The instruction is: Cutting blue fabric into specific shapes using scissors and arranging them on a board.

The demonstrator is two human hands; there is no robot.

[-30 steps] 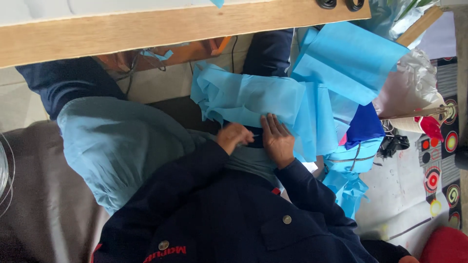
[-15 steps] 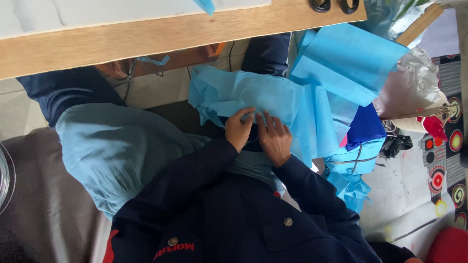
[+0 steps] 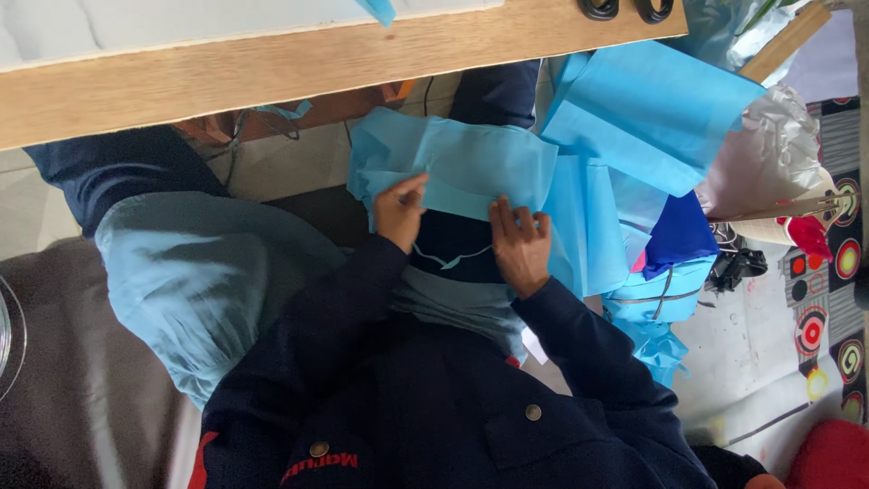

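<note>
Nearest the camera: dark navy jacket sleeves, from which the left hand [image 3: 399,213] pinches the lower edge of a light blue non-woven fabric piece [image 3: 457,163] between thumb and fingers, while the right hand [image 3: 520,246] lies flat beside it, fingers together and pressed on the same edge, over the lap. Beyond: the piece spreads upward, partly smoothed yet creased, so the flattening looks begun, not finished. Farther: a stack of blue fabric sheets [image 3: 647,113] at right, a wooden surface [image 3: 272,63] across the top, two black rings [image 3: 620,9].
</note>
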